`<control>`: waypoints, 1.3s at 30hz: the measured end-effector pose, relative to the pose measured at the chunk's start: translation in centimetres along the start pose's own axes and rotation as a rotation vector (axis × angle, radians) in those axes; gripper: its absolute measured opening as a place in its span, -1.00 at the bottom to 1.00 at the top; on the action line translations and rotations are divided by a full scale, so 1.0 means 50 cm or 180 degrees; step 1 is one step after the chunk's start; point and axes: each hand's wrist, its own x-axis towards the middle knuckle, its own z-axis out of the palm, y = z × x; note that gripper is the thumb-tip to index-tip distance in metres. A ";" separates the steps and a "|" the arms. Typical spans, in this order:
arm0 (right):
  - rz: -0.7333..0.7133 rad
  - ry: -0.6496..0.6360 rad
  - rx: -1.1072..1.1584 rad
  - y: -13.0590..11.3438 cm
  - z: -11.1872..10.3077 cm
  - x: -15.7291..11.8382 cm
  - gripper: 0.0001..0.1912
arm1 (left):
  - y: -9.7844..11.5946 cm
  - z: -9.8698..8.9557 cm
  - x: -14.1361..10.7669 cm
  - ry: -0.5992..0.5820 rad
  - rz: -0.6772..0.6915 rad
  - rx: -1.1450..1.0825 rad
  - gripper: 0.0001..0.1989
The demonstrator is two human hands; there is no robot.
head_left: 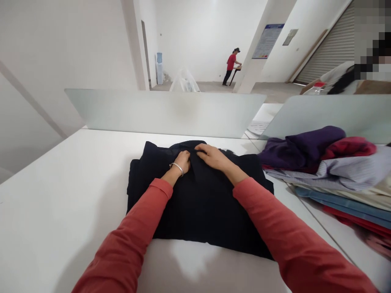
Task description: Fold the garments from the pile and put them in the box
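A black garment (210, 211) lies spread in layers on the white table (61, 187); its exact kind does not show. Near its far edge, my left hand (183, 160), with a silver bracelet at the wrist, has its fingers closed on the cloth. My right hand (212, 156) pinches the same cloth just to the right, thumb and fingers curled together. A small raised fold stands between the two hands. Both red sleeves reach in from the near side, across the garment.
Folded clothes (330, 171) in purple, red, striped and blue are piled at the right. Frosted glass partitions (171, 114) bound the table's far side. Beyond stand a person in a red shirt (231, 63) and a water dispenser (159, 69). Another person is at the upper right.
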 end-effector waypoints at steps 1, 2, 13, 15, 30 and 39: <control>-0.0007 -0.0173 -0.0186 0.000 0.008 0.009 -0.81 | -0.003 0.001 0.002 0.0025 -0.0047 -0.0041 -0.74; 0.0021 -0.0306 -0.0353 0.003 0.018 0.015 -0.80 | -0.006 0.002 0.003 0.0060 -0.0102 -0.0092 -0.72; 0.0172 -0.0632 -0.0869 0.055 0.084 0.007 -0.78 | -0.007 0.004 0.000 0.0377 -0.0345 -0.0194 -0.66; 0.0195 -0.0711 -0.0921 0.049 0.078 0.012 -0.75 | -0.004 -0.001 -0.001 0.0435 -0.0360 -0.0148 -0.65; 0.0394 -0.0614 -0.1221 -0.011 0.003 0.021 -0.83 | 0.062 -0.136 -0.016 0.1430 0.0073 -0.0306 -0.77; 0.0621 -0.0451 -0.1528 0.003 0.036 0.042 -0.82 | 0.121 -0.105 -0.093 -0.0339 0.0744 0.1017 -0.71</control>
